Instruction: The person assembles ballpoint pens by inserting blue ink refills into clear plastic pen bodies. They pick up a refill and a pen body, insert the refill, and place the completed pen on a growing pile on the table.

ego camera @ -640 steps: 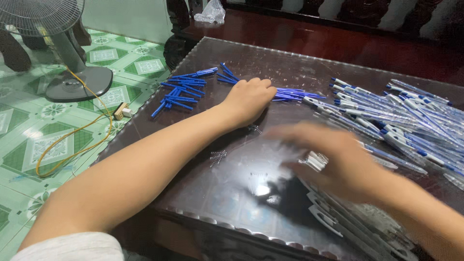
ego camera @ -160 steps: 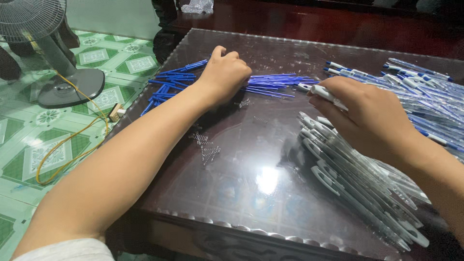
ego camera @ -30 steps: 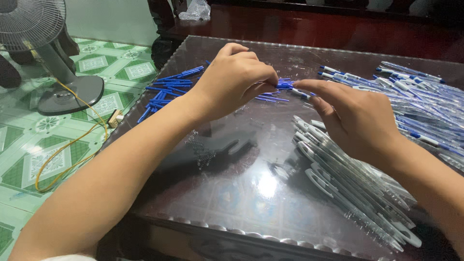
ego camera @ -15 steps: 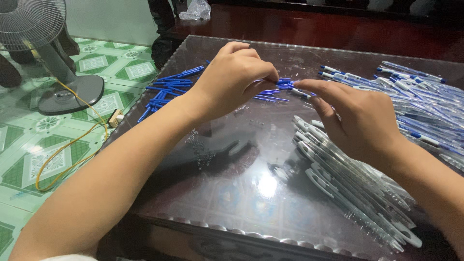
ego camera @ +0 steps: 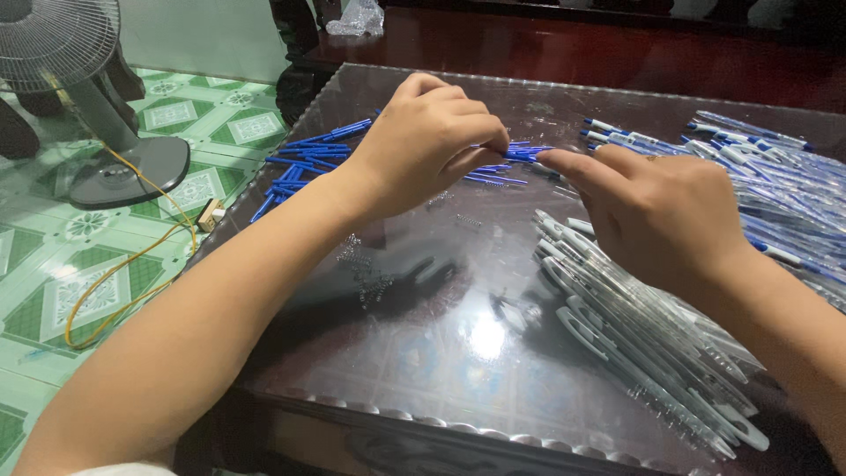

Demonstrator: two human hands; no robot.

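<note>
My left hand is raised over the middle of the glass-topped table, its fingertips pinched on a thin blue refill. My right hand meets it from the right, thumb and forefinger closed on a clear pen barrel that is mostly hidden under the fingers. The refill's end sits at the barrel's mouth. A loose pile of blue refills lies behind and to the left of my left hand. Clear barrels with white clips lie in a row under my right wrist.
A heap of blue-and-white pens covers the far right of the table. Small metal springs are scattered near my left forearm. On the tiled floor to the left stand a fan and a yellow cord.
My left hand has lifted off the refill pile with one refill and met my right hand. Over the last second both hands stay almost still, fingertips together.
</note>
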